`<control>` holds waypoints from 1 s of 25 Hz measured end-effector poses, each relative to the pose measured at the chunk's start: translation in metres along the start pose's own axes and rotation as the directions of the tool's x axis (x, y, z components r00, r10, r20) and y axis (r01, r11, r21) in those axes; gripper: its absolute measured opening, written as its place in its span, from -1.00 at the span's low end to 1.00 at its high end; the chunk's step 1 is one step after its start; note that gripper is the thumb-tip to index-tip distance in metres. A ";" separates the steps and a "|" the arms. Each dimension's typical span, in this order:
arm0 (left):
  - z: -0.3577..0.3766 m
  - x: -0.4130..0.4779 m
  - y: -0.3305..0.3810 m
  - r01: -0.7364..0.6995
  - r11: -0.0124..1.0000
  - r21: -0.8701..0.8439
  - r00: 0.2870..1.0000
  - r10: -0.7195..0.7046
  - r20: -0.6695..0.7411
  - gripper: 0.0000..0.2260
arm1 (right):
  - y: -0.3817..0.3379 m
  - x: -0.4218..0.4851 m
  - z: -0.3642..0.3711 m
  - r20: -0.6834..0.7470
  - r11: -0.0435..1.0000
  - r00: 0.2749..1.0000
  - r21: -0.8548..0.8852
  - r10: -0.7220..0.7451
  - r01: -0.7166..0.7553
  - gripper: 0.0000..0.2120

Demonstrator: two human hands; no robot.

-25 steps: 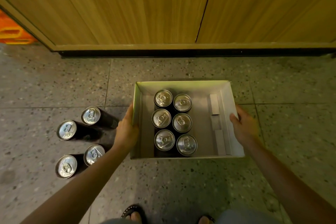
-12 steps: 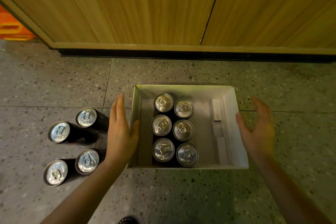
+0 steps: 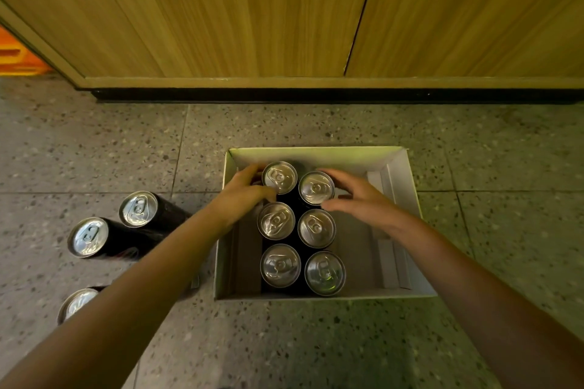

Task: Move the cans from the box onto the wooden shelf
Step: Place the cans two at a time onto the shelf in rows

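At the box's (image 3: 316, 155) far wall my left hand (image 3: 241, 197) curls round one can (image 3: 279, 177) and my right hand (image 3: 358, 200) round its neighbour (image 3: 316, 188), seemingly gripping both, to lift two at once.

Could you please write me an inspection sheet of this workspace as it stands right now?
Surface: speckled tile floor; the box stands on it.
Job's things: white box holds six upright cans, two columns of three; no shelf is identifiable, only wooden panels ahead.
Clutter: three loose cans stand on the floor left of the box, the nearest partly hidden by the left forearm.
Hands: left hand curls round the far-left can; right hand curls round the far-right can.
Cables: nothing seen.
Surroundings: orange crate at the far left edge.
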State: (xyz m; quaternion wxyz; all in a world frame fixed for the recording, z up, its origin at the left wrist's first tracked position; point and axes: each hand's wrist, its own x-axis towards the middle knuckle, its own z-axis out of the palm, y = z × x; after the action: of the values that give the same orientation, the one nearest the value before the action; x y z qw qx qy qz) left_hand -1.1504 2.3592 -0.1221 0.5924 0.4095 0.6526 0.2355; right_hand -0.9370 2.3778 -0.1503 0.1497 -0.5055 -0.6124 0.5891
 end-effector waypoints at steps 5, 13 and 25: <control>0.002 0.010 -0.007 -0.065 0.992 -0.105 0.998 0.066 0.005 -0.46 | 0.003 0.011 0.002 -0.021 0.995 0.999 0.096 -0.035 0.037 -0.46; 0.012 0.025 -0.011 -0.177 0.984 -0.030 0.984 0.176 -0.042 -0.50 | 0.009 0.023 0.021 -0.210 0.993 0.973 0.048 -0.098 0.110 -0.42; -0.031 -0.100 0.164 -0.286 0.957 -0.057 0.957 0.282 -0.066 -0.63 | -0.204 -0.064 -0.060 -0.204 0.985 0.972 0.102 -0.116 0.139 -0.51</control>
State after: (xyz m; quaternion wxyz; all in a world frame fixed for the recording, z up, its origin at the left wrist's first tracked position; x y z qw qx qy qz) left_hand -1.1419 2.3748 0.0717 0.5469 0.4722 0.5956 0.3510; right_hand -0.9522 2.4027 0.0695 0.2760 -0.5114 -0.5908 0.5596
